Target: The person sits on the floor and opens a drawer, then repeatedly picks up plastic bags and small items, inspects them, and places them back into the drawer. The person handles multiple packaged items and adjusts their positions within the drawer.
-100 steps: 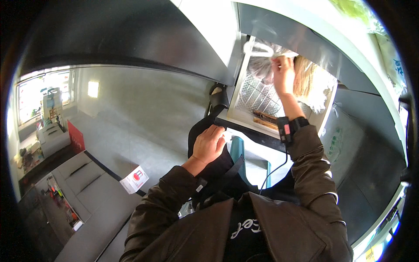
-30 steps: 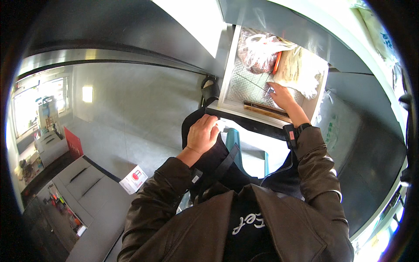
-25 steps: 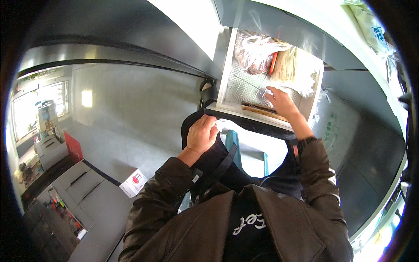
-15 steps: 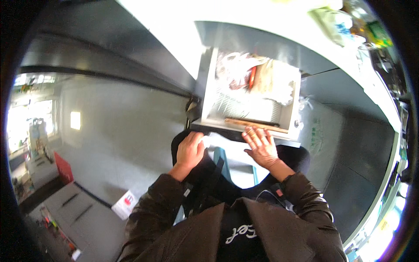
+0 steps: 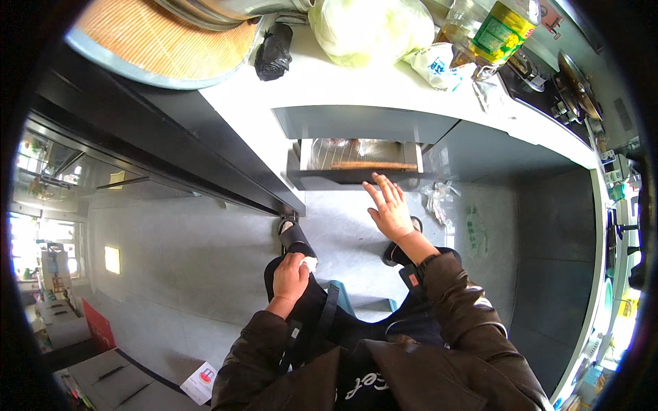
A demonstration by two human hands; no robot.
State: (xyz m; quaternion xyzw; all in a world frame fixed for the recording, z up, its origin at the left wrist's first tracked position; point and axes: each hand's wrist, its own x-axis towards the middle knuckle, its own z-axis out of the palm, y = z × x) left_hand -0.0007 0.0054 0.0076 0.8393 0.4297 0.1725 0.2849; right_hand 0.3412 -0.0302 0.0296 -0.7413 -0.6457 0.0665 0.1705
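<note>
Over my left thigh, my left hand (image 5: 291,279) is closed round a crumpled white tissue or cloth (image 5: 310,263), which pokes out past the fingers. My right hand (image 5: 391,211) is stretched out with its fingers apart and holds nothing. Its fingertips are at the dark front panel (image 5: 343,181) of a drawer; whether they touch it I cannot tell. The drawer stands partly out of the cabinet. Inside it, a long brown wooden stick (image 5: 375,166) lies along the front, with clear plastic and a wire rack (image 5: 329,152) behind.
On the white countertop (image 5: 253,116) stand a round slatted tray (image 5: 164,41), a black bag roll (image 5: 274,53), a pale green plastic bag (image 5: 370,31) and an oil bottle (image 5: 504,31). Crumpled plastic (image 5: 439,200) lies on the floor. A blue stool (image 5: 340,299) is beneath me.
The drawer has slid inward, away from me, so less of its inside shows. My right hand has stretched forward with it. The view has shifted, bringing the countertop into sight.
</note>
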